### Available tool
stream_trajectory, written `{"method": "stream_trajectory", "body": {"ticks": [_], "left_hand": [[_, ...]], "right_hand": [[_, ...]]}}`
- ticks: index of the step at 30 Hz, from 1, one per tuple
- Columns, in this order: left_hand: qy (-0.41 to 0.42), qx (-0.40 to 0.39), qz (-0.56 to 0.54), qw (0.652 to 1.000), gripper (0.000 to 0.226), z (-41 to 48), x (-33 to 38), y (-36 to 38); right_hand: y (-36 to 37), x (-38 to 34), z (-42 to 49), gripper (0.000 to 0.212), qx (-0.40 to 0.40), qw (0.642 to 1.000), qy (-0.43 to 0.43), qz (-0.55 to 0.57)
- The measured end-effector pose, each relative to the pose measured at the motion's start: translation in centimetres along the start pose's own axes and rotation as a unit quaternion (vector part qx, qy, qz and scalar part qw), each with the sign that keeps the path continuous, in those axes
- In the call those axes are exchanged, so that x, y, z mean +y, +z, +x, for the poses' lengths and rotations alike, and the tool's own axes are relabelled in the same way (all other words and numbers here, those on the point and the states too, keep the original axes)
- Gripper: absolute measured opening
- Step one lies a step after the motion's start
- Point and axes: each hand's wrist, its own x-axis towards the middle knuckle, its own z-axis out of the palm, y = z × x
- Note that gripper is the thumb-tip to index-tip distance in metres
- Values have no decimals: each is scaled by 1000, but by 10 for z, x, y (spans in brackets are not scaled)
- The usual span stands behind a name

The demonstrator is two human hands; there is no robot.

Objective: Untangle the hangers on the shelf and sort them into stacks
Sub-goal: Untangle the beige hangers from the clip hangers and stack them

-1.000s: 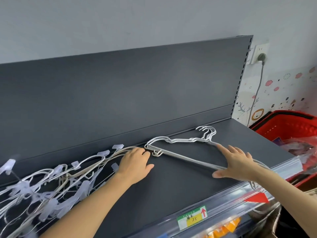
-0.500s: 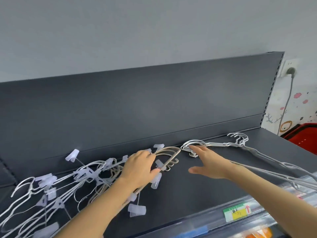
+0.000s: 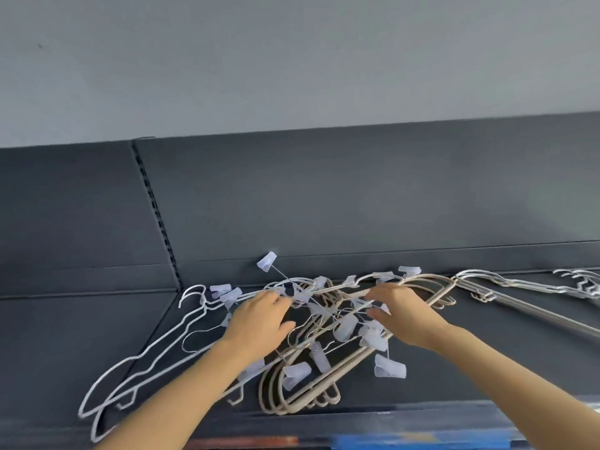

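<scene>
Nearest, at 6 o'clock, the beige hangers [image 3: 302, 397] lie with their shoulders close to the front lip of the shelf [image 3: 487, 368]. At 8 o'clock the white wire hangers [image 3: 136, 362] splay toward the same lip. Across both lie the clip hangers [image 3: 389, 370], their clear clips snagged among the wires.

The left hand [image 3: 259, 323] reaches into the knot at 10 o'clock. Its fingertips are buried, so any pinch cannot be told. The right hand [image 3: 406, 315], at 1 o'clock, curls fingers over and thumb under the beige hangers, gripping them.

Farther, at 2 o'clock, a silver stack [image 3: 487, 289] lies sorted against the back panel [image 3: 357, 196].

Risk: lifting the beige hangers while clips hook through them would likely drag the whole knot, tipping the white ones off the lip or disturbing the stack.
</scene>
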Motion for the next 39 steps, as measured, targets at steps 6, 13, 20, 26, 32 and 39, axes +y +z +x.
{"method": "stream_trajectory", "body": {"ticks": [6,13,20,26,32,39], "left_hand": [[-25,-3,-11,1000,33,-33,-42,9],[-35,5,-9,999,33,-29,-40,13],[-93,12,-42,995,33,-30,-53,9],[-112,-9,-17,993,45,-38,-58,18],[-196,21,-11,980,47,-46,-73,16],[-331,-73,-16,941,53,-73,-122,21]], "right_hand": [[21,-42,19,24,-17,1000,-23,9],[30,-51,34,32,-139,987,45,-61],[41,-58,58,18,-174,983,31,-44],[41,-53,70,16,-166,983,-18,-83],[47,-64,87,20,-79,994,-73,-19],[56,-96,103,31,-71,990,-120,-19]]}}
